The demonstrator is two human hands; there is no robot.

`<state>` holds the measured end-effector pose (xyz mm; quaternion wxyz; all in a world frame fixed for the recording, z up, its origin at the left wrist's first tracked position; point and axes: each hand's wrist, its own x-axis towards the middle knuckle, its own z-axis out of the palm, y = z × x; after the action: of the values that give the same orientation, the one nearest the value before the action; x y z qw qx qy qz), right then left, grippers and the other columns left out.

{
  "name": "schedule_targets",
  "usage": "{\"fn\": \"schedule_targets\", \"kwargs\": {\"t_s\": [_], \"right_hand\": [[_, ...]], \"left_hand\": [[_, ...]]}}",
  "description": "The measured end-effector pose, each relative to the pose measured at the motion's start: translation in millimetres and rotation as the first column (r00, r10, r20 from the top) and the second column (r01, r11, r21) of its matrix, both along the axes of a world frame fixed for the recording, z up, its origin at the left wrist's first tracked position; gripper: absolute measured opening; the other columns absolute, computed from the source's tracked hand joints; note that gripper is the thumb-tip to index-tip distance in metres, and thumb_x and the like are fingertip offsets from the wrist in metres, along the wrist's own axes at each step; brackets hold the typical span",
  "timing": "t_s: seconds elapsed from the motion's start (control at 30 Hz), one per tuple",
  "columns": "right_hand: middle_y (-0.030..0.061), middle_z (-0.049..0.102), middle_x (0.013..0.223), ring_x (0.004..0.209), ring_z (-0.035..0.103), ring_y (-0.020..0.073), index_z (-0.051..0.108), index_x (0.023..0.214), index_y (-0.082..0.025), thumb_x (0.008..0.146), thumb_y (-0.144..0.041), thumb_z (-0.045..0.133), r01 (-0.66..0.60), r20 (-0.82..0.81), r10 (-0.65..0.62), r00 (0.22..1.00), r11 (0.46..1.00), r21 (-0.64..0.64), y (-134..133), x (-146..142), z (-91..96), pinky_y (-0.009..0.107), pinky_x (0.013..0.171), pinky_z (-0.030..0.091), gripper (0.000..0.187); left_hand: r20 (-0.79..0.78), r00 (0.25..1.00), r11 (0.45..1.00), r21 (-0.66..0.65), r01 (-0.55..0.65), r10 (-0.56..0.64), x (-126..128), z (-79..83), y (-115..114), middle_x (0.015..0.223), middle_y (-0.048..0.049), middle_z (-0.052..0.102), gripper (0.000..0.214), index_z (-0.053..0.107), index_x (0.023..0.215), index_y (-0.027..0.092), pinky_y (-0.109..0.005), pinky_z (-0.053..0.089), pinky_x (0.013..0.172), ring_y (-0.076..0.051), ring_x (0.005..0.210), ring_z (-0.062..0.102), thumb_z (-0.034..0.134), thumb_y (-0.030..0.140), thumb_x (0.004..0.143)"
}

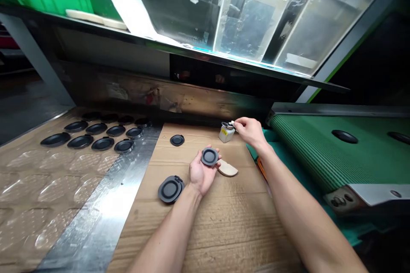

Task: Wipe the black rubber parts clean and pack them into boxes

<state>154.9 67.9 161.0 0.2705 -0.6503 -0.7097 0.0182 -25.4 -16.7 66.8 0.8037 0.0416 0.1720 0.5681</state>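
Head view: left hand (201, 175) grips one black cap (209, 156); right hand (251, 131) pinches one bottle (226, 132); two loose caps (177, 140).

Black round cap (209, 156) faces up; small pale bottle (226, 132) stands upright.

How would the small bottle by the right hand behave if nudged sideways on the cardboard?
It would probably tip rather than slide: the small bottle stands upright, taller than wide, on rough cardboard. It is likely light, since the right hand pinches only its metal top. Its straight sides look rigid, so a grip should hardly dent it.
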Motion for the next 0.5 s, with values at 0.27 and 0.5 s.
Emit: {"fn": "schedule_targets", "kwargs": {"t_s": [0.27,0.5], "right_hand": [[0.0058,0.068,0.09,0.08,0.063,0.0161,0.072,0.098,-0.019,0.093,-0.028,0.055,-0.271,-0.219,0.284,0.933,0.959,0.086,-116,-52,-84.0,0.026,0.075,0.047,0.019],[0.0075,0.066,0.093,0.088,0.063,0.0179,0.068,0.099,-0.018,0.095,-0.023,0.049,-0.28,-0.127,0.3,0.945,0.948,0.153,-111,-56,-99.5,0.027,0.081,0.048,0.02]], "left_hand": [[-0.025,0.998,0.996,0.067,-0.062,0.064,11,-3.5,-3,0.108,-0.0145,0.066,0.032,0.058,0.116,0.015,-0.037,0.052,0.092,-0.023,0.097,0.065,0.04,0.036,0.101],[-0.096,0.993,0.995,0.083,-0.06,0.067,14,-4.2,-6,0.111,-0.014,0.066,0.029,0.059,0.116,0.015,-0.04,0.05,0.098,-0.023,0.1,0.065,0.041,0.034,0.101]]}}
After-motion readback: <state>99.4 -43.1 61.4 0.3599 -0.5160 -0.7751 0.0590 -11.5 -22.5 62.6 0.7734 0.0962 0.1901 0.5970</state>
